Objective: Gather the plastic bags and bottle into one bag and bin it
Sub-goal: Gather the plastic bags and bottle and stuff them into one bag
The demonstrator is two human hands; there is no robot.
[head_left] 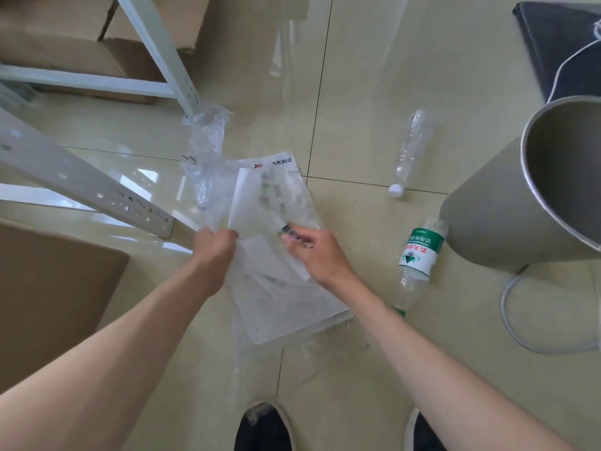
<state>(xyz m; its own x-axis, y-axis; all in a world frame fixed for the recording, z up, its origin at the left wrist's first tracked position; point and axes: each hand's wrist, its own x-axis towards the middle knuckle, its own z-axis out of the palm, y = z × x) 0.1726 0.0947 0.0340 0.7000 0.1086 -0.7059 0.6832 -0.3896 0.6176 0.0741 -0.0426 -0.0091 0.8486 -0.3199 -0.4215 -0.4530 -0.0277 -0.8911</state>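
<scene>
A large clear plastic bag [286,307] with white printed sheets inside hangs over the tiled floor in front of me. My left hand [216,245] grips its upper left edge. My right hand [312,252] pinches the edge opposite, together with a smaller printed bag [270,196]. A crumpled clear bag [208,141] rises behind these. Two empty bottles lie on the floor to the right: a clear one with a white cap [410,151] and one with a green label [419,255]. The grey bin [507,209] stands at the right, its mouth open.
White metal shelf legs [97,190] stand at the left, with cardboard boxes [55,281] beside and behind them. A dark mat [559,43] and a white cable [520,327] lie near the bin. My shoes [263,428] show at the bottom edge.
</scene>
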